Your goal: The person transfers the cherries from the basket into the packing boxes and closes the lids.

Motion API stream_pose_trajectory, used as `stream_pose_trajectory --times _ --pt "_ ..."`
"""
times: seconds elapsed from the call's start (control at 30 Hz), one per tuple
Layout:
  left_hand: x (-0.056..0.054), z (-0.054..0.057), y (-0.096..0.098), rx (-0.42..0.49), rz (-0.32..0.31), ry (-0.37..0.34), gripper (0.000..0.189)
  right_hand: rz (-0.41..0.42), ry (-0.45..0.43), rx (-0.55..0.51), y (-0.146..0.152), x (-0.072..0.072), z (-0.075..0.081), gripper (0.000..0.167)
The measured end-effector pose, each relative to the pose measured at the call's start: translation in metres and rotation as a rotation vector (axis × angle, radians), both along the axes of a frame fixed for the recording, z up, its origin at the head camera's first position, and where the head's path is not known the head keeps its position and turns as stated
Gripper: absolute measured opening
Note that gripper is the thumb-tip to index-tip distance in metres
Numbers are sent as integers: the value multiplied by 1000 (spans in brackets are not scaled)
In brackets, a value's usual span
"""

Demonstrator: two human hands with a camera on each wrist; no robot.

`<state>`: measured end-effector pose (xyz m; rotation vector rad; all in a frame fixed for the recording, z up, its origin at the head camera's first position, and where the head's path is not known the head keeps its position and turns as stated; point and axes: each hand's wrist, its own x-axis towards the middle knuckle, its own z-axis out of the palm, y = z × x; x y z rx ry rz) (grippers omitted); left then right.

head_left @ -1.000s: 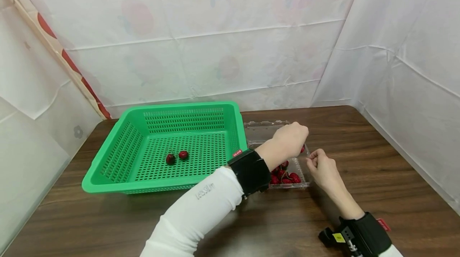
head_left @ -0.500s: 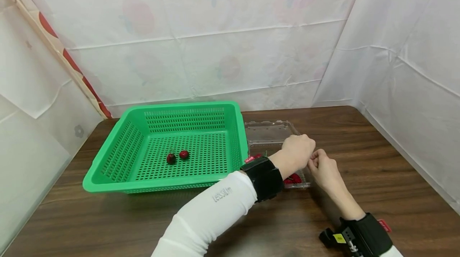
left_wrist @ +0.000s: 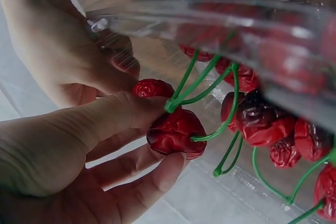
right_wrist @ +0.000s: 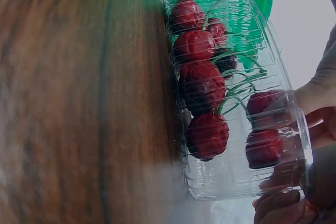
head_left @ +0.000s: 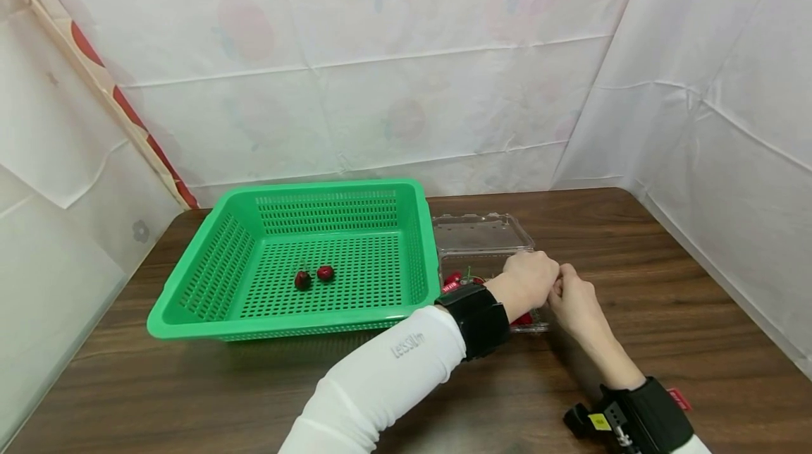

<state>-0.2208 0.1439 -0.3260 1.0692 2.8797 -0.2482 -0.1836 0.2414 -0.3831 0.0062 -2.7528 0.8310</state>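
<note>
My left hand [head_left: 531,278] is over the near right part of a clear plastic clamshell box [head_left: 539,327]. In the left wrist view its thumb and fingers pinch a red cherry [left_wrist: 177,135] with a green stem; a second cherry [left_wrist: 152,87] shows just behind the thumb. These look wrinkled and shiny. More cherries [right_wrist: 202,85] lie in the box, stems tangled. My right hand [head_left: 574,302] grips the box's right rim, its fingertips partly hidden behind the left hand; through the plastic its curled fingers [right_wrist: 281,208] show at the rim.
A green perforated basket [head_left: 292,327] stands left of the box, with two dark red cherries [head_left: 325,273] on its floor. The box's lid [head_left: 476,234] lies folded back behind it. White curtains [head_left: 406,87] enclose the brown wooden table [head_left: 190,390] at the back and sides.
My left hand has moved down and slightly right, from above the box's far part to beside the right hand. The right hand has stayed nearly still at the rim.
</note>
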Motion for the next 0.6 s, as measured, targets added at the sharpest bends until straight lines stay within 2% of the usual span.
stream_pose_trajectory --times 0.27,0.6 --pt "0 -6 2 -5 29 -64 10 -10 16 14 0 0 1 6" --pt "3 -13 4 -42 44 -85 13 -6 13 1 0 -1 1 12"
